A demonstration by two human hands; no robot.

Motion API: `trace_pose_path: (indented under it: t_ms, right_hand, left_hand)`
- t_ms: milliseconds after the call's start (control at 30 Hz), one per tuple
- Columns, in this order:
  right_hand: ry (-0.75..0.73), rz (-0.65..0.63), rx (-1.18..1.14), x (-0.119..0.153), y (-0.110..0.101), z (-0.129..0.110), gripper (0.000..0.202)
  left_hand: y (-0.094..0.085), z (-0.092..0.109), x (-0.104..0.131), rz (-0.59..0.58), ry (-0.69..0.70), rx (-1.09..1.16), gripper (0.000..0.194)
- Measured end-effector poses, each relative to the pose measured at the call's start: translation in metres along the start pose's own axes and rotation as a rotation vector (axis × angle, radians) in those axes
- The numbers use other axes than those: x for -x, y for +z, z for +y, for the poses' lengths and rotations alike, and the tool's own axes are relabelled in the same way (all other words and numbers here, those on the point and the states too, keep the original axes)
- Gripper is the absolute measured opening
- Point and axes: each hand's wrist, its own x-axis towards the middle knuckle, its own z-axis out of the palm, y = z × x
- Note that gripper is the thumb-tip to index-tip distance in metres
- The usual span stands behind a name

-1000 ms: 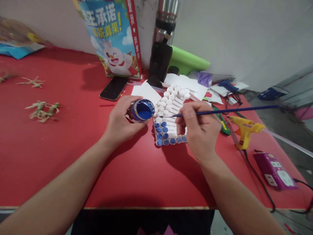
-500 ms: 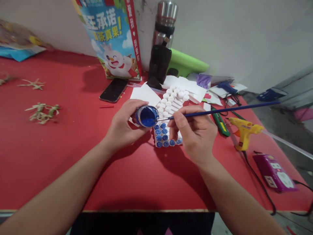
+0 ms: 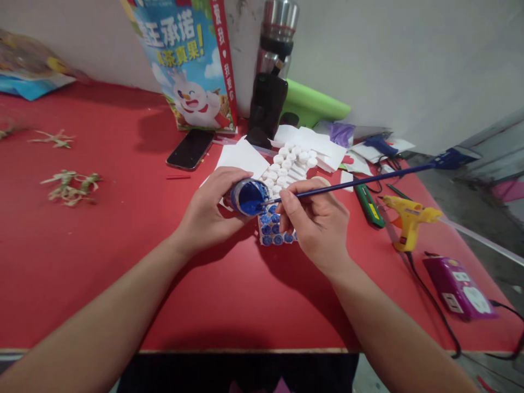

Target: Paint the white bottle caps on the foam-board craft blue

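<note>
Blue paint coats the inside of a small paint jar, which my left hand grips round its side, its mouth tilted toward me. My right hand pinches a long blue paintbrush near its metal end. The brush tip is at the jar's right rim, touching the paint or just over it. Beneath both hands lies a piece made of small round discs. Its far discs are white; those along the near edge are painted blue. My right hand hides part of it.
White paper and a phone lie behind. To the right are a green cutter, a yellow glue gun and a purple power box with cords. A paper bag and steel flask stand at the back.
My right hand has shifted slightly left, bringing the brush tip further over the jar mouth. The jar has moved a little to the right.
</note>
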Motion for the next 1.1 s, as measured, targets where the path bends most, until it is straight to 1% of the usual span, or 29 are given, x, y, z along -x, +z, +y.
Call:
trace_pose_path:
  t_ms: [267, 400, 600, 767, 1100]
  right_hand:
    - [0.035, -0.022, 0.056, 0.0007, -0.0014, 0.0006, 0.019]
    - [0.033, -0.022, 0.046, 0.0001, -0.0013, 0.0011, 0.021]
    - [0.030, -0.022, 0.030, -0.0004, 0.0000, 0.0018, 0.022]
    - [0.023, -0.024, 0.019, -0.0005, 0.0001, 0.0011, 0.022]
    - [-0.032, 0.039, 0.050, -0.0003, -0.0030, -0.0028, 0.019]
  left_hand:
    - [-0.0002, 0.0012, -0.0005, -0.013, -0.014, 0.000, 0.048]
    - [-0.0010, 0.0034, -0.0014, -0.013, -0.024, 0.011, 0.048]
    - [-0.0024, 0.0050, -0.0013, -0.042, -0.094, -0.012, 0.049]
    - [-0.0015, 0.0039, -0.0015, -0.029, -0.084, -0.004, 0.046]
    - [-0.0032, 0.0012, -0.0005, -0.030, -0.078, -0.031, 0.048]
